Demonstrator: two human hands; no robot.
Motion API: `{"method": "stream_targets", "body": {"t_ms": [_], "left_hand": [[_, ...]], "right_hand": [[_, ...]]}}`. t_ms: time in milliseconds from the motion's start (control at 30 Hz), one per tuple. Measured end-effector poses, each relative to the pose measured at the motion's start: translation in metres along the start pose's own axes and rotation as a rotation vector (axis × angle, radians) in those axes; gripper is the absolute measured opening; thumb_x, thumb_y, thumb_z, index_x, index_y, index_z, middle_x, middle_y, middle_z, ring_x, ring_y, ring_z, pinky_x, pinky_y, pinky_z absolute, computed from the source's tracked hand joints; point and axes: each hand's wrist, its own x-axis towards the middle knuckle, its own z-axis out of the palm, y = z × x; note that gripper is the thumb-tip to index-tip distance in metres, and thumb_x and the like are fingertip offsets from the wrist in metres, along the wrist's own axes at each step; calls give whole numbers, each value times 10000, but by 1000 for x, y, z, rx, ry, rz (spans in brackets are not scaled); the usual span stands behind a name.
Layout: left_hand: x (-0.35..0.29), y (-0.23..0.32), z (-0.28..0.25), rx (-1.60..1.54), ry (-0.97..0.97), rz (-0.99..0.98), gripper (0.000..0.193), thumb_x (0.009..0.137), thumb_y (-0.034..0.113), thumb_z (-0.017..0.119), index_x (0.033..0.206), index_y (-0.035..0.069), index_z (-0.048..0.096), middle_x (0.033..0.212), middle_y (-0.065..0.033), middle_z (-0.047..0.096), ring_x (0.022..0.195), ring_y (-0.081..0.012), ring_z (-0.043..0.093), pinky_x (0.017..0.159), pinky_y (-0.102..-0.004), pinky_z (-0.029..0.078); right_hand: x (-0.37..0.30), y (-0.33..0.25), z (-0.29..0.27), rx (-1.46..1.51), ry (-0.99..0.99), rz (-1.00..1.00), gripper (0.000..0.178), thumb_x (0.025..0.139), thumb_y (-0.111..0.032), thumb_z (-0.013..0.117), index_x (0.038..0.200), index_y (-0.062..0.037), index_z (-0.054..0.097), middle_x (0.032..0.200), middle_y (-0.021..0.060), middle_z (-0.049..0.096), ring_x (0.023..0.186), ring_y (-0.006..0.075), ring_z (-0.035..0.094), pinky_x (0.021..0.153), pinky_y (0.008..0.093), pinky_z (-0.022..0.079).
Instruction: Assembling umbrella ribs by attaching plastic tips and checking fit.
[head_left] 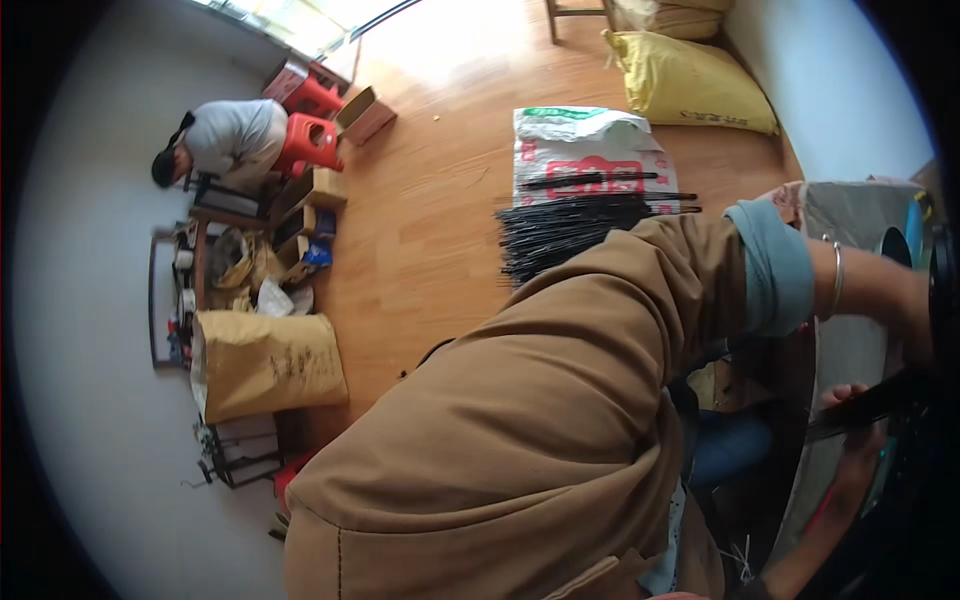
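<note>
My left arm, in a brown sleeve with a blue-grey cuff, reaches across to the right edge. There my left hand (908,312), with a silver bangle at the wrist, is partly lost in the dark rim and its fingers are hidden. Lower down, my right hand (858,434) has its fingers curled round a dark, long thing (872,406), whose kind is too dim to make out. Beside the hands is a pale covered surface (850,215). Many thin black rods (570,228) lie in a pile beyond my left sleeve, on a white printed sack (535,150) spread on the floor.
A yellow sack (690,85) lies by the far right wall. At the left, a person in grey (235,135) bends beside red stools (310,145). Cardboard boxes (322,190), a large tan sack (270,365) and a dark frame stand along the left wall. Wooden flooring (420,200) lies between.
</note>
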Motion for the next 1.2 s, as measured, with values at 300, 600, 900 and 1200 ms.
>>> {"method": "stream_targets", "body": {"t_ms": [300, 600, 900, 1200], "left_hand": [[-167, 52, -50, -516, 630, -364, 204, 798, 218, 663, 768, 23, 717, 679, -51, 672, 611, -128, 604, 568, -287, 489], [-263, 20, -32, -364, 815, -380, 448, 879, 429, 585, 852, -11, 665, 759, -120, 640, 640, -191, 598, 650, -336, 496], [-300, 78, -12, 456, 334, -219, 332, 671, 434, 688, 624, 106, 672, 652, -62, 659, 659, -272, 647, 563, -382, 485], [-291, 53, 25, -140, -909, -727, 342, 860, 323, 564, 809, 7, 684, 734, -107, 667, 640, -223, 635, 607, -364, 504]], "right_hand": [[15, 9, 116, 185, -131, 336, 157, 938, -97, 486, 1076, -27, 513, 828, 82, 589, 734, 195, 619, 715, 311, 514], [33, 55, 149, 329, -291, 521, 169, 909, -130, 563, 1032, -17, 538, 781, 106, 615, 679, 230, 630, 678, 340, 529], [71, 51, 146, 134, -348, 632, 158, 876, -101, 564, 990, 9, 562, 747, 95, 633, 627, 206, 623, 639, 312, 525], [69, 49, 169, -196, -726, 713, 157, 802, -15, 544, 945, 36, 588, 750, 108, 646, 638, 199, 622, 629, 314, 508]]}}
